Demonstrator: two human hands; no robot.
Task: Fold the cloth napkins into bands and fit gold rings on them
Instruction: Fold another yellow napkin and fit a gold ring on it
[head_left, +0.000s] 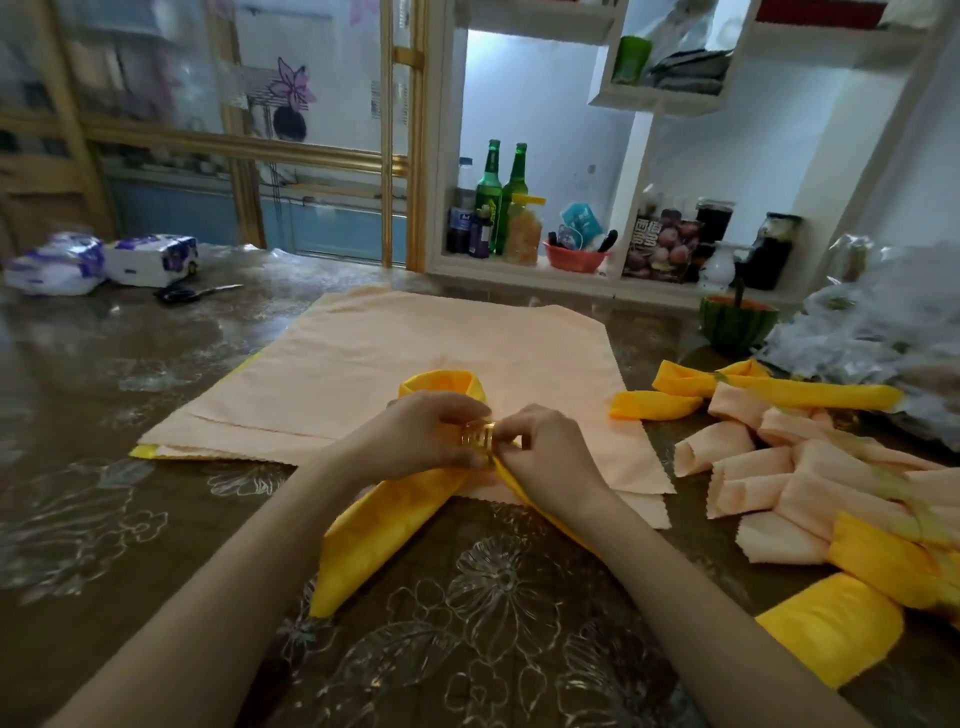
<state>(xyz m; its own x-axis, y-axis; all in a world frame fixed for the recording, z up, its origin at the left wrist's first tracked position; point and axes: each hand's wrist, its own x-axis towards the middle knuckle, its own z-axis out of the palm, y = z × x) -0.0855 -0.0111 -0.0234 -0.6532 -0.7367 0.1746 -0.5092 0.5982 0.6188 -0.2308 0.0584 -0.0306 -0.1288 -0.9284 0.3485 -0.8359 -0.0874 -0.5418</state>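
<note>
Dim indoor scene; cool light brightest on white alcove wall (545, 130) at back centre. Glossy table cover (104, 415) carries pale streaky glare at left; embossed flowers catch light near bottom. Gold ring (477, 441) shows small warm glint. Yellow napkin (395, 514) fairly sharp, soft shadow beneath. Wide-angle bowing bends door frame (410, 130) and shelves (660, 98). Plastic bags (872, 322) at right edge smeared, blurry. Overall slight softness.
</note>
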